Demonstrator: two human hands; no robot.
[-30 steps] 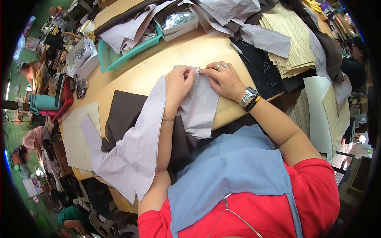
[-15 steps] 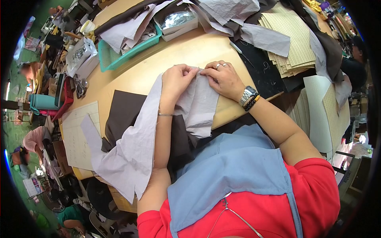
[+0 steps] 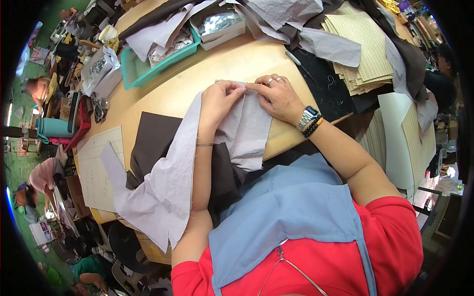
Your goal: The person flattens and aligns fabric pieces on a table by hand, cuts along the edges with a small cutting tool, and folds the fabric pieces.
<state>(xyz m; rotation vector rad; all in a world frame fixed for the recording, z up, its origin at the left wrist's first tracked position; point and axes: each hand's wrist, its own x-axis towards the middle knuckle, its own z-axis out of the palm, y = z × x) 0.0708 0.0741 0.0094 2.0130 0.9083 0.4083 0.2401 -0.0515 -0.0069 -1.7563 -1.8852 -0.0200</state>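
Observation:
A pale lilac-grey piece of fabric (image 3: 244,133) lies over the table edge, creased and draped downward. My left hand (image 3: 221,101) pinches its top edge between thumb and fingers. Right beside it, my right hand (image 3: 279,97) presses thumb and index finger at the same edge, the fingertips of both hands nearly touching. Another stretch of pale fabric (image 3: 165,182) hangs across my left forearm, its lower end notched. Beneath it is dark brown fabric (image 3: 153,135). Whether a pin or other small item sits between my fingertips is too small to tell.
Along the table's back stand a teal basket (image 3: 133,81) of metal pieces and a white box (image 3: 222,37). Stacked quilted cream sheets (image 3: 363,49) lie at right, near a white pen-like tool (image 3: 293,57). A marked paper pattern (image 3: 94,172) rests at left. Other people work beyond.
Both hands stay at the fabric's top edge, with slight finger movement. My right index finger reaches a little farther left, and a bit of fabric now shows above my left hand.

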